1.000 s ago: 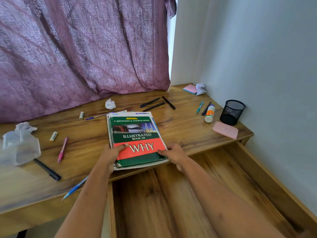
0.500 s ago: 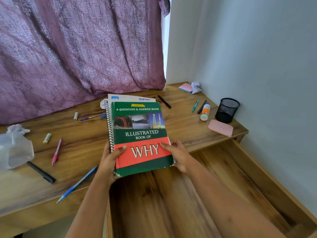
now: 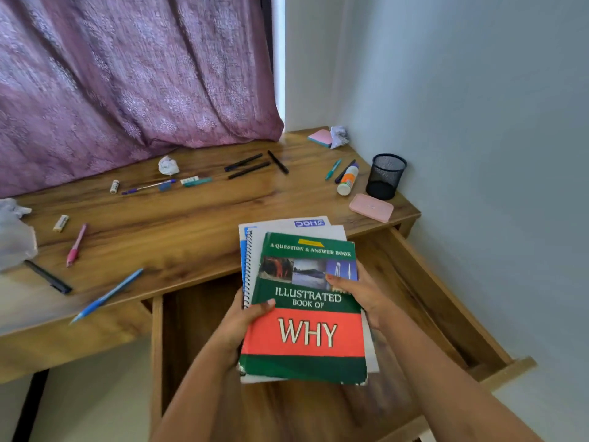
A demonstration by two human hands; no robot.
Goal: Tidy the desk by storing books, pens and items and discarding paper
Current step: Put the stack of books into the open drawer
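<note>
Green-and-red book (image 3: 306, 317) w/ white lettering — purple floral curtain (image 3: 134, 74), black mesh cup (image 3: 385, 176), pink case (image 3: 371, 207).

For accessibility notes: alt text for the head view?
The left hand and right hand hold a stack of books, the "WHY" book on top, over an open drawer. Pens and crumpled paper lie on the desk.

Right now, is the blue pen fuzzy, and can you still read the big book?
Head view: the blue pen on the desk looks smeared and soft; same view, the Illustrated Book of WHY reads sharp and clear; same view, pale glare washes out the desk's left front corner.
</note>
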